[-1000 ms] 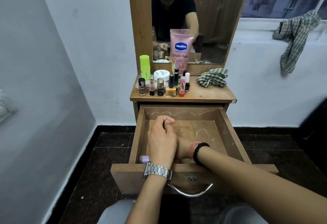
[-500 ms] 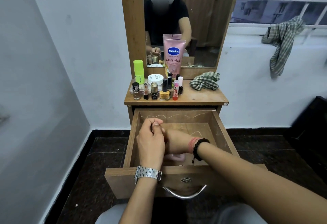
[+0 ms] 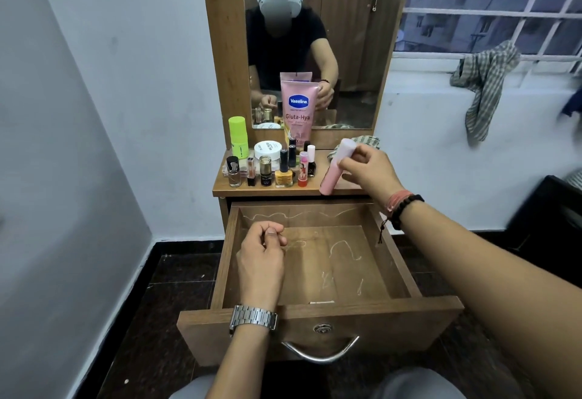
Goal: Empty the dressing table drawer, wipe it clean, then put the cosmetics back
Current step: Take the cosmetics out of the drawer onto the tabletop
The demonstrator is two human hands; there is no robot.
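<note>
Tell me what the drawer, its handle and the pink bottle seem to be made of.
Drawer: wood-grain board, probably laminate, matte with pale scuff lines. Handle: metal, apparently; curved and bright with shiny highlights. Pink bottle in the right hand: likely plastic, smooth and opaque with a soft sheen.

Pink bottle (image 3: 334, 168), lime-green stick (image 3: 238, 137), brown wooden drawer (image 3: 406, 276) with whitish squiggles, green-checked cloth (image 3: 483, 83)
</note>
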